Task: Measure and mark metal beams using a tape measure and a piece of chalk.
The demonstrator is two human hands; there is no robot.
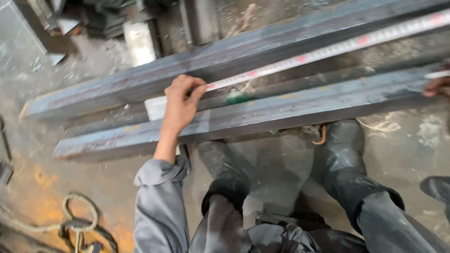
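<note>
Gritty floor — left hand [180, 100] pinches tape measure [328, 49] on steel beam [262, 115].

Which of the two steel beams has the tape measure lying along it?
The far beam. The tape measure runs along its near edge, pinned by the left hand; the near beam carries no tape.

Single head-worn cam, looking steeply down and forward over wearer's knees at steel channel beam [243, 112] on the floor. Close range, frame tilted. No second view to overlap.
</note>
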